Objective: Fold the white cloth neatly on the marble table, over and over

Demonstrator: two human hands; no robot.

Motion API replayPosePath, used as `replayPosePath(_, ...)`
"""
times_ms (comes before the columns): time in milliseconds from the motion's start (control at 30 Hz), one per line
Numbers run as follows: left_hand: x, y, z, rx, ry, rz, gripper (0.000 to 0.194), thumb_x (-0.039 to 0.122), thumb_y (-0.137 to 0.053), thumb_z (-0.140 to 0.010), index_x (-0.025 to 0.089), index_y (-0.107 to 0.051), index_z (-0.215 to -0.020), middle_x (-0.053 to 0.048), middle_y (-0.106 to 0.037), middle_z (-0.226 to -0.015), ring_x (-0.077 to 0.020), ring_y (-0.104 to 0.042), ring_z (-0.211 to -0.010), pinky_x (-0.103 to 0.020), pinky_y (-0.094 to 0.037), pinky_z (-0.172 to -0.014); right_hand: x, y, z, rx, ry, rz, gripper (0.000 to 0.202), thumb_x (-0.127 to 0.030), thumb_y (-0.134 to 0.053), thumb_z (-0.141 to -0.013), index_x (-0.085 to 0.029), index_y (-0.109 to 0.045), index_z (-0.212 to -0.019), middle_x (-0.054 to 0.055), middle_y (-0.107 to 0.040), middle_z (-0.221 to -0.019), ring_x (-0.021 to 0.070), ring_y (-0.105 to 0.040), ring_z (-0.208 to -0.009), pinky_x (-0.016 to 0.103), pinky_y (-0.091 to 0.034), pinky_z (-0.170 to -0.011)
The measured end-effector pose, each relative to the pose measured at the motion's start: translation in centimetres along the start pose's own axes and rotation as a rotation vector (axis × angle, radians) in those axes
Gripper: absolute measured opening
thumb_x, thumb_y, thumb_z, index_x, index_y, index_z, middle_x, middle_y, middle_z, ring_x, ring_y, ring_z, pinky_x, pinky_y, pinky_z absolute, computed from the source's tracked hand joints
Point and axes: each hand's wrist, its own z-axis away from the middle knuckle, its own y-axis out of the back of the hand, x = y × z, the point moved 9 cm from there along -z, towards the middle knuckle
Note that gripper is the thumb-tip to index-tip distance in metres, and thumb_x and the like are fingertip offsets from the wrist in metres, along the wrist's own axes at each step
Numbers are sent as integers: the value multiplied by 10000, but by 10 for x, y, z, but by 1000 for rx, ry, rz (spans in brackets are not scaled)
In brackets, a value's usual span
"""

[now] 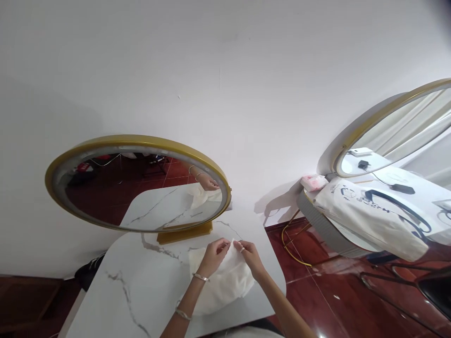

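Note:
A cream-white cloth (225, 286) lies bunched and creased on the marbled tabletop, below both hands. My left hand (214, 258), with bracelets on its forearm, pinches a raised edge of the cloth between thumb and fingers. Close beside it, my right hand (249, 256), wearing a ring, grips the same raised edge from the other side. The fingertips of the two hands almost meet at the cloth's top. Part of the cloth is hidden under the left wrist and forearm.
A gold-rimmed oval mirror (141, 137) stands on the marbled table (116, 300) at its back. To the right, a second table holds a printed white cloth bag (369, 218), a pink-and-white packet (313, 182) and another gold-rimmed mirror (373, 119). Dark chairs (391, 300) stand on the red floor.

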Motion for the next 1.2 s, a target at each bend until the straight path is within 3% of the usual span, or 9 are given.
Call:
replayPosePath(133, 18, -9, 5, -59, -35, -120, 383, 516, -454, -840, 166, -600, -783, 13, -544, -658, -114, -456, -608, -225, -336, -561, -11, 8, 2, -71, -45, -105, 510, -599, -746, -589, -174, -619, -842, -10, -562, -674, 130, -493, -614, 257, -370, -599)
replayPosePath(267, 23, -2, 16, -142, -21, -372, 373, 545, -476, -832, 213, -618, -927, -17, -632, -814, -184, -550, -783, -263, -408, -706, -48, 30, -1, -78, 29, -72, 475, -587, -749, -594, -164, -596, -749, 7, -576, -684, 129, -490, -620, 253, -368, -590)
replayPosePath(367, 19, 19, 20, -77, 9, -495, 388, 532, -534, -801, 245, -591, -1056, -39, -650, -957, -242, -568, -934, -301, -419, -799, -91, 59, -4, 23, 191, -64, 459, -584, -734, -616, -179, -566, -750, 1, -566, -689, 130, -484, -639, 239, -360, -580)
replayPosePath(500, 28, 30, 18, 43, -111, -413, 337, 486, -484, -847, 264, -545, -1093, -23, -622, -1042, -210, -560, -965, -288, -413, -836, -135, 94, -2, 135, 327, -58, 431, -565, -708, -666, -185, -563, -809, 8, -558, -717, 131, -482, -641, 233, -371, -557)
replayPosePath(633, 35, 11, 8, 45, -187, -407, 282, 487, -484, -844, 237, -599, -903, 0, -612, -843, -180, -544, -805, -270, -420, -747, -164, 118, 5, 187, 407, -108, 414, -532, -712, -681, -188, -563, -856, 3, -553, -730, 117, -477, -621, 220, -374, -534)
replayPosePath(767, 30, -13, -4, -9, -195, -383, 261, 462, -542, -804, 220, -636, -828, -17, -640, -842, -185, -574, -809, -271, -436, -744, -190, 142, 12, 266, 495, -85, 401, -509, -732, -668, -185, -584, -851, 5, -575, -750, 112, -495, -641, 213, -386, -549)
replayPosePath(867, 30, -16, -10, -32, -184, -328, 260, 453, -557, -785, 210, -643, -752, -29, -669, -832, -189, -595, -812, -282, -456, -766, -208, 166, 16, 335, 550, -71, 403, -495, -753, -647, -182, -604, -852, 10, -605, -761, 118, -528, -664, 221, -409, -581)
replayPosePath(1067, 76, 33, 1, 97, -174, -98, 291, 464, -619, -725, 173, -617, -705, -29, -657, -736, -162, -606, -715, -278, -507, -710, -240, 212, 45, 431, 635, 137, 366, -474, -773, -633, -185, -660, -827, 30, -658, -785, 144, -583, -754, 258, -455, -679)
replayPosePath(1200, 118, 63, 36, 97, -223, -284, 235, 442, -646, -721, 208, -652, -703, -25, -680, -797, -168, -622, -779, -292, -526, -793, -226, 213, 64, 286, 434, 361, 416, -494, -787, -592, -183, -714, -859, 73, -694, -835, 198, -612, -766, 315, -489, -690)
